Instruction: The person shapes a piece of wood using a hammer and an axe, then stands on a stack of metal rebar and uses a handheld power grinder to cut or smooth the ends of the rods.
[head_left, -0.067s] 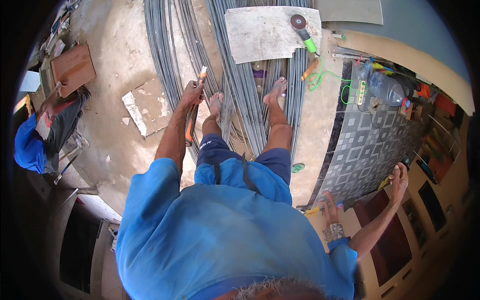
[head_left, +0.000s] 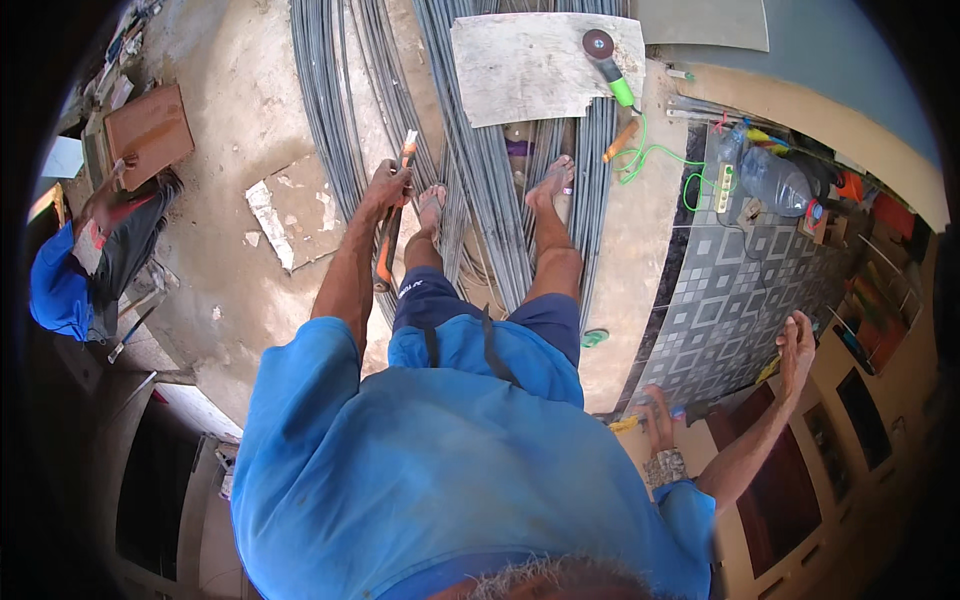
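My left hand [head_left: 386, 186] is closed round the middle of a long orange-and-black hand tool [head_left: 383, 268], held over the steel rods. The tool has a pale tip; its exact kind is unclear at this angle. My right hand [head_left: 796, 345] reaches out to the right over the patterned tiles, fingers bent but apart, with nothing seen in it. Lower and closer to my body, another hand [head_left: 658, 418] with a patterned band at its wrist has spread fingers; I cannot make out whose it is. My bare feet stand among the rods.
Bundles of grey steel rods [head_left: 470, 150] run under a pale sheet [head_left: 500, 70]. On it lies a green angle grinder [head_left: 612, 76], its cord leading to a power strip [head_left: 724, 187]. A broken slab [head_left: 300, 215] lies left. A co-worker [head_left: 65, 275] touches a brown board [head_left: 150, 135].
My right hand has shifted slightly farther from my body. The tool in my left hand has turned and moved a little to the right.
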